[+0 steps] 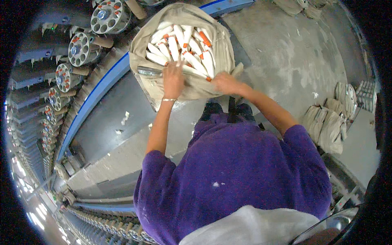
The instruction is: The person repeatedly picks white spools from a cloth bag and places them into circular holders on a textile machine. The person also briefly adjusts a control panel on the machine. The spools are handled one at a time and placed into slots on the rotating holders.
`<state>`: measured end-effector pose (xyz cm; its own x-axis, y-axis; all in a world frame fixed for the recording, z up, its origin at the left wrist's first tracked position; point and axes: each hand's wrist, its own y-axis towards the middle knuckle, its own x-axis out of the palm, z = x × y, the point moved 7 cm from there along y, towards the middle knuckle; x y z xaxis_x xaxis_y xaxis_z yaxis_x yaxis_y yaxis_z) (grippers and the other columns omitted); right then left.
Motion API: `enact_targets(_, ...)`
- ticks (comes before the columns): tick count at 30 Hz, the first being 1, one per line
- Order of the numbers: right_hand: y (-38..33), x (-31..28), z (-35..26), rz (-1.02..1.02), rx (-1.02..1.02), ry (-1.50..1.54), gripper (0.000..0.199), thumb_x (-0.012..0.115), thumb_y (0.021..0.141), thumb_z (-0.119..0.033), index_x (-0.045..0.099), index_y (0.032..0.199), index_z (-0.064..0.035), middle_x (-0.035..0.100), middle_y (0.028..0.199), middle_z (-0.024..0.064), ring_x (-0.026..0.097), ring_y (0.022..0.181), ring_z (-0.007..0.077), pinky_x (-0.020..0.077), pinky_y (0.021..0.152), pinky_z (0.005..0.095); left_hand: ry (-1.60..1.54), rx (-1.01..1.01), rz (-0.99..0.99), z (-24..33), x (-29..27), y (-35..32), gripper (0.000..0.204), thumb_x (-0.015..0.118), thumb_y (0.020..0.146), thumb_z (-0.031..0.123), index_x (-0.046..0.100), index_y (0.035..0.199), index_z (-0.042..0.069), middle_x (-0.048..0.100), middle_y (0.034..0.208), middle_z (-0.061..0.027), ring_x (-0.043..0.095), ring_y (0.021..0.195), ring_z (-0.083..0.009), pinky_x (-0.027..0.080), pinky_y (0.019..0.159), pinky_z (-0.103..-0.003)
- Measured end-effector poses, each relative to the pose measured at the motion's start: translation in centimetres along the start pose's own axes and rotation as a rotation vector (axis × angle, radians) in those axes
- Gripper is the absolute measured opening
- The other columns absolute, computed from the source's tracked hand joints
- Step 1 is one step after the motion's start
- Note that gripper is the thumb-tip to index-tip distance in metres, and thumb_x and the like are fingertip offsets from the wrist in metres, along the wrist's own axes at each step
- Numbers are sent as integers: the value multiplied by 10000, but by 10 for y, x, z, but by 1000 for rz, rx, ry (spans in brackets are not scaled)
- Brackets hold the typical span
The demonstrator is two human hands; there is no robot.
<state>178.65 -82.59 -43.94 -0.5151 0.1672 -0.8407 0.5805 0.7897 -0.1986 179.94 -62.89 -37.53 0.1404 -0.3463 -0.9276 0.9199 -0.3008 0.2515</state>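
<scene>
A large beige cloth sack [141,41] stands open in front of me, full of white yarn bobbins [174,49] with orange-red ends. My left hand [173,79] reaches over the near left side of the sack, its fingertips among the bobbins and smeared by motion. Whether those fingers hold a bobbin, I cannot tell. At the near right rim my right hand [225,83] is closed on the sack's cloth, close to the orange end of one bobbin. A dark grey metal bar or handle [149,71] shows at the sack's left edge, beside my left hand.
Along the left runs a spinning machine with round, holed bobbin wheels [84,49] and a curved blue rail [96,92]. White scraps [125,118] lie on the grey floor. More beige sacks [326,122] stand at the right, beside a pale panel [363,147].
</scene>
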Motion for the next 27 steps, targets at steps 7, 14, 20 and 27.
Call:
enact_targets(7, -66, 25, 0, -293, -79, 250, 291, 589, 815, -348, 611, 872, -64, 632, 837, 162, 601, 837, 372, 448, 734, 504, 37, -109, -624, 81, 60, -62, 192, 596, 839, 251, 677, 832, 76, 671, 810, -114, 646, 769, -307, 512, 693, -439)
enact_targets(14, 12, -45, 51, -60, 337, 393, 487, 623, 849, -290, 481, 1203, 13, 626, 951, 214, 624, 889, 331, 504, 742, 419, -49, -401, -185, 80, 57, -31, 202, 526, 849, 162, 672, 957, 74, 644, 998, -140, 601, 941, -335, 478, 823, -447)
enact_targets(20, 41, -30, 39, 177, 616, 379, 738, 735, 743, -211, 299, 1284, 38, 463, 1180, 311, 557, 995, 436, 502, 776, 486, 407, 142, -494, 67, 98, 7, 233, 512, 831, 154, 673, 994, 111, 546, 1207, -100, 517, 1084, -299, 318, 1022, -510)
enact_targets(27, 49, -21, 43, 320, 795, 302, 760, 788, 655, -140, 306, 1236, -46, 439, 1135, 207, 530, 1022, 385, 481, 804, 463, -275, -206, -328, 26, 57, 56, 293, 690, 771, 264, 565, 930, 52, 638, 753, -167, 626, 759, -355, 479, 720, -452)
